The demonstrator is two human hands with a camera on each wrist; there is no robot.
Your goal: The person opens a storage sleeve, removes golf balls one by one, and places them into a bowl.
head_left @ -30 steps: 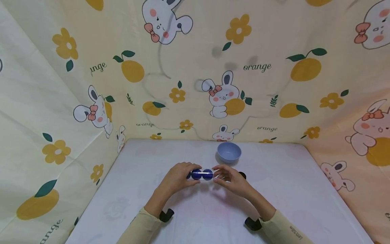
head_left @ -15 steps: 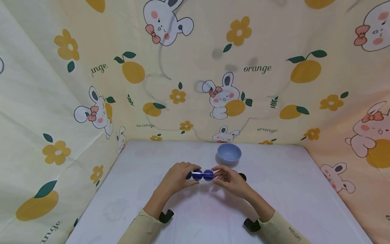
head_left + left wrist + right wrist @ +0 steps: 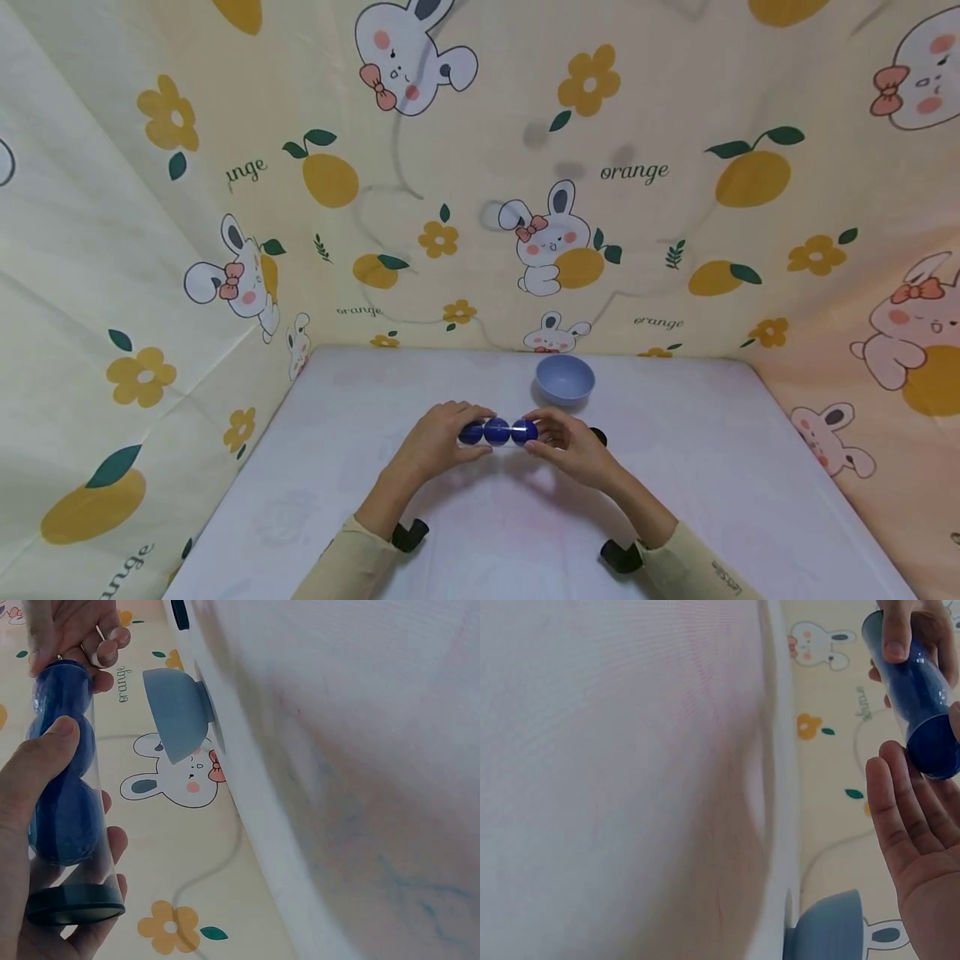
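In the head view my left hand (image 3: 444, 435) grips a clear tube holding three blue balls (image 3: 497, 432). In the left wrist view the thumb presses along the side of the tube (image 3: 110, 876), whose lower end has a black cap (image 3: 75, 904). At the other end, my right hand (image 3: 570, 446) has its thumb and fingertips on either side of the mouth. Its fingers (image 3: 904, 802) look fairly straight in the right wrist view, where one blue ball (image 3: 934, 746) fills the tube's end. Both hands are over the table.
Behind the hands, a light blue bowl (image 3: 565, 380) stands on the white-covered table (image 3: 720, 467). Something small, black and round (image 3: 597, 435) shows just behind the right hand. Patterned cloth (image 3: 465, 167) walls the table at the back and sides.
The blue balls have slid right along the tube, so the end one now lies between the right thumb and fingers. Both hands have stayed almost in place.
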